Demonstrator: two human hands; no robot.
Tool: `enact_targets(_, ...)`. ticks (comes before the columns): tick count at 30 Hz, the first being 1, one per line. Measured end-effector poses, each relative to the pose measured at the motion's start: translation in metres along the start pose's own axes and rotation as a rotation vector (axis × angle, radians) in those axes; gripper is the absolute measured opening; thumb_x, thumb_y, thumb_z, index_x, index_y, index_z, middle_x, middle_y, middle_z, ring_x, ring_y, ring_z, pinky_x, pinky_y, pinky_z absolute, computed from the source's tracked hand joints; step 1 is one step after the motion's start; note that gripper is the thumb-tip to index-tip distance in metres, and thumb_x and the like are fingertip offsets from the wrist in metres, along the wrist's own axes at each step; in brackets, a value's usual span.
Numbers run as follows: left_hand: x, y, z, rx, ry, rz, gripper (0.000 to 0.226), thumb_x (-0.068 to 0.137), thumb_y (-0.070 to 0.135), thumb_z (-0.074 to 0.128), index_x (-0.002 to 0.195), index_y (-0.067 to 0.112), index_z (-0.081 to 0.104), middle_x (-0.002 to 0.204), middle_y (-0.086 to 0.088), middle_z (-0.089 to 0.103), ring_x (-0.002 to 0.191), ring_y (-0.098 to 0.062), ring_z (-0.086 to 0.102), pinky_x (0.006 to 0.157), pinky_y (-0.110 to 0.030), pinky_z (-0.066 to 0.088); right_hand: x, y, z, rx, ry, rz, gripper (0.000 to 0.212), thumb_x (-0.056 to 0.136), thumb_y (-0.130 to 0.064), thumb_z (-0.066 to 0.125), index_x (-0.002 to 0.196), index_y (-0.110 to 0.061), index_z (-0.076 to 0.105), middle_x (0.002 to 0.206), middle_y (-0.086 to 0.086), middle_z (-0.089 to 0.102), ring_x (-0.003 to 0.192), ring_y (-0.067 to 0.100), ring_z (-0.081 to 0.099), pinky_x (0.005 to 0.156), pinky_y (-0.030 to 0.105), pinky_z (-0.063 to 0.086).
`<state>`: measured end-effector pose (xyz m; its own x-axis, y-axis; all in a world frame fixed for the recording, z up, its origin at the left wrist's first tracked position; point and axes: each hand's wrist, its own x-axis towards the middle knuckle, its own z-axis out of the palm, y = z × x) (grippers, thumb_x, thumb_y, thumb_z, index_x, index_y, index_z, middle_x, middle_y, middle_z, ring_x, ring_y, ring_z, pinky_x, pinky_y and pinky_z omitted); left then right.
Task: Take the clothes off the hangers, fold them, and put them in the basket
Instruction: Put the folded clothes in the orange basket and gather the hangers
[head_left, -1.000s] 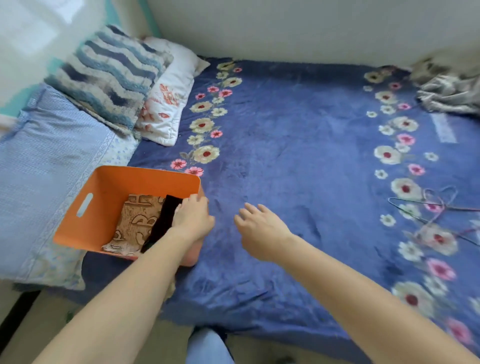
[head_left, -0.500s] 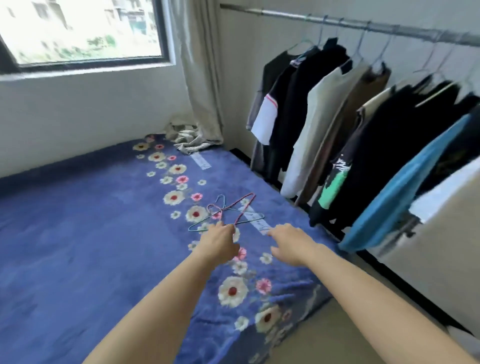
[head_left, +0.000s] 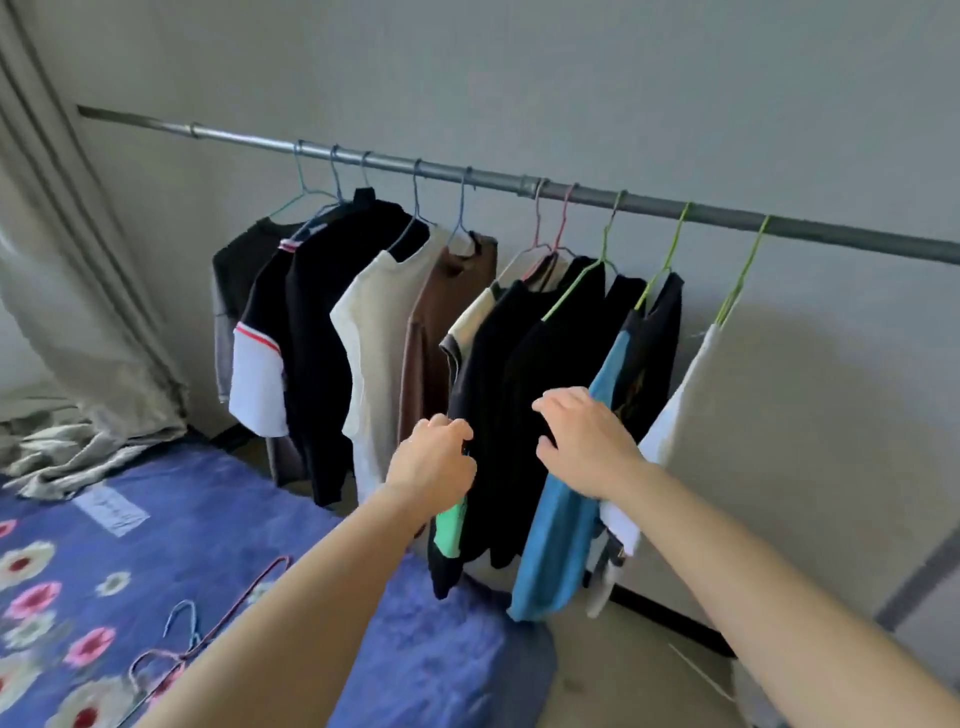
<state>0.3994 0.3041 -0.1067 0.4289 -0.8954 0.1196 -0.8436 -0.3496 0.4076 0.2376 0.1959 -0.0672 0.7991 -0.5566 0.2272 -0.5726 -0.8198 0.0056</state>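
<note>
**As the gaze left the basket for the rail, both hands closed on the next shirt**

While a second before the left hand had rested on the rim of the orange basket at the bed's left edge, with folded pieces already inside, the person had since turned across the bed and now faced the rail (head_left: 519, 183), the basket out of sight. Ten or so garments hung there on wire hangers, crowded from the rail's middle toward its right end. The left hand (head_left: 434, 457) had come up to the left edge of a black shirt (head_left: 498, 374), its fingers curled; whether they pinched the cloth or only brushed it could not be told. The right hand (head_left: 587, 441) hovered in front of the same shirt, fingers spread and lightly bent, gripping nothing, just beside a blue garment (head_left: 561, 545). Two bare hangers (head_left: 255, 586) lay on the flowered blanket (head_left: 441, 649) near the bed's front edge, which suggested at least two pieces were already done. Judged from this, one cycle had ended and another was opening: the black shirt looked like the next pick, and it had yet to be lifted off its hook, folded on the bed and carried back to the basket
</note>
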Motion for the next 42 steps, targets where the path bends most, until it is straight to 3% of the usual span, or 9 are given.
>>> enact_targets(9,0.116,0.149,0.017,-0.221,0.193,0.209,0.031,0.094,0.016,0.047,0.12,0.021,0.063,0.122,0.004,0.056,0.106,-0.018,0.055,0.078,-0.03,0.049,0.085,0.194,-0.082,-0.127,0.39,0.142,0.04,0.09,-0.014,0.052,0.128,-0.005,0.055,0.133,0.011,0.053,0.125,0.029,0.041,0.101,0.042,0.034)
enact_targets(17,0.188,0.279,0.066,-0.329,0.02,0.051,0.058,0.093,0.044,0.053,0.143,0.019,0.042,0.135,-0.001,0.052,0.12,-0.02,0.053,0.094,-0.033,0.045,0.127,0.334,-0.12,-0.184,0.509,0.261,0.045,0.095,-0.033,0.048,0.129,-0.005,0.05,0.132,0.016,0.052,0.122,0.036,0.042,0.099,0.048,0.031)
enact_targets(22,0.214,0.301,0.097,-0.397,-0.019,-0.075,0.025,0.102,0.029,0.038,0.107,0.013,0.056,0.088,-0.003,0.06,0.078,-0.023,0.058,0.074,-0.043,0.052,0.134,0.377,-0.1,-0.232,0.457,0.243,0.045,0.091,-0.043,0.051,0.12,-0.008,0.045,0.112,0.012,0.059,0.107,0.034,0.049,0.094,0.045,0.029)
enact_targets(29,0.198,0.3,0.068,-0.433,0.239,0.051,0.026,0.103,0.027,0.042,0.082,0.016,0.052,0.071,0.004,0.055,0.066,-0.016,0.052,0.058,-0.03,0.037,0.144,0.363,-0.092,0.095,0.699,0.154,0.057,0.086,-0.032,0.059,0.133,-0.002,0.045,0.132,0.014,0.051,0.124,0.035,0.042,0.101,0.046,0.03)
enact_targets(32,0.167,0.274,0.047,-0.476,0.245,0.072,0.026,0.103,0.029,0.044,0.081,0.019,0.056,0.068,0.005,0.055,0.058,-0.008,0.048,0.055,-0.023,0.038,0.131,0.33,-0.079,0.334,0.816,-0.022,0.029,0.086,-0.037,0.051,0.091,-0.01,0.061,0.093,0.008,0.061,0.094,0.032,0.055,0.083,0.042,0.041)
enact_targets(34,0.14,0.25,0.04,-0.494,0.201,0.069,0.03,0.102,0.029,0.047,0.073,0.028,0.053,0.063,0.011,0.052,0.055,-0.003,0.044,0.055,-0.019,0.037,0.119,0.305,-0.07,0.429,0.726,-0.125,0.038,0.091,-0.038,0.045,0.057,-0.025,0.038,0.054,-0.008,0.041,0.056,0.021,0.044,0.06,0.032,0.032)
enact_targets(37,0.092,0.211,0.039,-0.551,0.143,0.015,0.024,0.1,0.027,0.051,0.082,0.039,0.061,0.074,0.015,0.062,0.064,-0.007,0.054,0.062,-0.027,0.046,0.104,0.264,-0.06,0.451,0.594,-0.27,0.06,0.096,-0.031,0.053,0.045,-0.028,0.021,0.038,-0.008,0.019,0.038,0.011,0.025,0.045,0.027,0.017)
enact_targets(39,0.056,0.191,0.036,-0.624,0.11,-0.046,0.02,0.098,0.03,0.052,0.112,0.04,0.063,0.092,-0.001,0.071,0.08,-0.028,0.065,0.071,-0.043,0.054,0.096,0.233,-0.051,0.492,0.498,-0.347,0.064,0.098,-0.028,0.054,0.043,-0.026,0.021,0.035,-0.006,0.019,0.035,0.015,0.031,0.043,0.022,0.017)
enact_targets(42,-0.004,0.163,0.022,-0.649,0.128,-0.133,0.023,0.092,0.04,0.054,0.113,0.034,0.061,0.084,-0.031,0.059,0.06,-0.036,0.048,0.054,-0.044,0.041,0.085,0.179,-0.041,0.554,0.375,-0.441,0.063,0.099,-0.031,0.052,0.042,-0.024,0.025,0.034,-0.006,0.024,0.035,0.015,0.035,0.044,0.022,0.019)
